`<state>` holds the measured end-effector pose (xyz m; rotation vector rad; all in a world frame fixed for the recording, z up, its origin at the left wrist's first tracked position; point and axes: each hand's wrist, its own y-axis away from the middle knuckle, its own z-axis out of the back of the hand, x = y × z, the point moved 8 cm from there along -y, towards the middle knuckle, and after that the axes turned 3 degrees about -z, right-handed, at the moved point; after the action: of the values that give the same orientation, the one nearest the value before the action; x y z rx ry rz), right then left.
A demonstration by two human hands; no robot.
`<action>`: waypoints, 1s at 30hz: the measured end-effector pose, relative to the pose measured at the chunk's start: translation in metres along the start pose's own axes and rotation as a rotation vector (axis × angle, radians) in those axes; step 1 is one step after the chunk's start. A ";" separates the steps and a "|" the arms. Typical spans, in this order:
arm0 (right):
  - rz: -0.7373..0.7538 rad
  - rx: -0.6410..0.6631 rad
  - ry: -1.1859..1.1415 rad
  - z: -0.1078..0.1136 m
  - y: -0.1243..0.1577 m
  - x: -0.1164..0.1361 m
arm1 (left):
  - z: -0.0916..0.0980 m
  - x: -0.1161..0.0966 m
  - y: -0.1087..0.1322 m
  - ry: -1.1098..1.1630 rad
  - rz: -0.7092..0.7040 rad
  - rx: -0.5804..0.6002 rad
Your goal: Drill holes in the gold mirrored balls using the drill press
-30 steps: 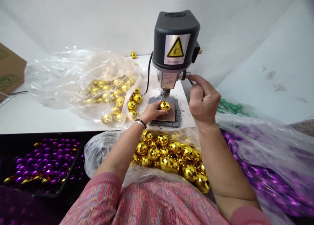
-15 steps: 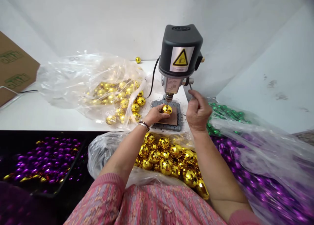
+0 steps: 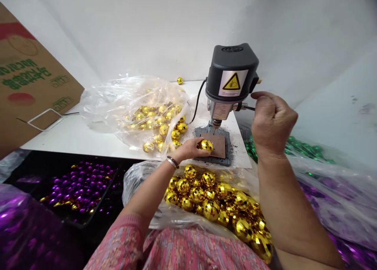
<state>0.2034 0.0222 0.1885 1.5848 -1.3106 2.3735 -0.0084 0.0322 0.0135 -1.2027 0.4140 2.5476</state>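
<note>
My left hand pinches a shiny gold mirror-faceted ball between thumb and fingers. The ball is over the front left of a brown board on the drill press base, apart from the drill bit. Up beside the black-topped drill press, my right hand is closed round the end of its feed lever. The curled fingers hide the lever's tip. Just in front of the base, an open plastic bag holds many gold balls.
Another clear bag with gold balls lies left on the white table. One loose ball sits at the back. A cardboard box stands left. Purple balls fill a black tray; green beads are at right.
The ball in my left hand has come out from under the bit, toward the front left. My right hand has risen with the lever. The whole view has shifted.
</note>
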 end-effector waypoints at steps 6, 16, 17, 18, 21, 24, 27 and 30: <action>0.017 -0.013 -0.024 0.001 0.006 -0.003 | 0.047 0.018 0.026 -0.445 0.075 0.000; 0.039 -0.009 -0.028 0.002 0.010 -0.003 | 0.071 0.043 0.039 -0.838 0.408 -0.149; 0.042 -0.010 -0.028 0.002 0.011 -0.003 | 0.067 0.043 0.040 -0.840 0.404 -0.121; 0.043 -0.007 -0.030 0.002 0.011 -0.003 | 0.062 0.044 0.042 -0.832 0.391 -0.098; 0.053 -0.004 -0.037 0.002 0.012 -0.005 | 0.050 0.046 0.042 -0.734 0.310 -0.097; 0.074 0.009 -0.025 0.001 0.013 -0.006 | 0.048 0.048 0.037 -0.543 0.206 -0.215; 0.081 0.045 0.020 -0.001 0.014 -0.008 | 0.055 0.051 0.030 -0.218 0.140 -0.366; 0.067 0.069 0.025 -0.003 0.015 -0.009 | 0.054 0.046 0.022 0.198 0.052 -0.374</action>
<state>0.1998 0.0182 0.1719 1.5462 -1.3123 2.4956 -0.0822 0.0392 0.0135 -1.6005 0.0038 2.6363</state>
